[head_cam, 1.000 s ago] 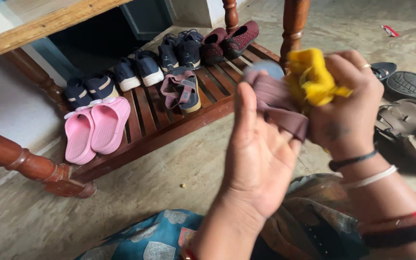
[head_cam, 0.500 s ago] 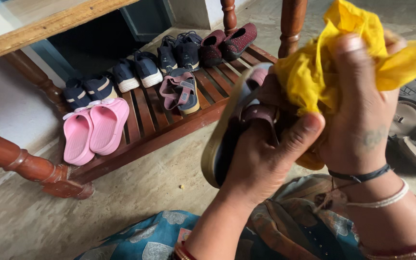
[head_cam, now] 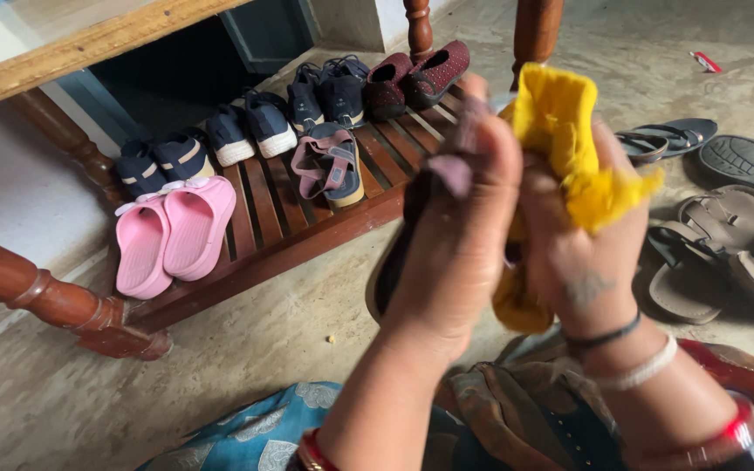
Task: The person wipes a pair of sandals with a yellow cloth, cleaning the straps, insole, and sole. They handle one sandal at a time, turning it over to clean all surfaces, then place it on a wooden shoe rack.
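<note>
**Cloth brought down onto the sandal**

Since the earlier frame the yellow cloth (head_cam: pixel 560 131) has been lowered and bunched, and the sandal (head_cam: pixel 412 235) has been turned more edge-on. The sandal is gripped by the left hand (head_cam: pixel 455 253), fingers curled and pressed together over its mauve strap. The cloth is pinched in the closed fingers of the right hand (head_cam: pixel 569 253), touching the sandal just beyond the left fingertips (wiping appears to be mid-stroke). Beyond the fingers, a wooden shoe rack (head_cam: pixel 307 227) holds pink clogs (head_cam: pixel 172 231).

A yellow cloth (head_cam: pixel 569 139), pink clogs (head_cam: pixel 172 231), and dark navy white-soled shoes (head_cam: pixel 250 126).
</note>
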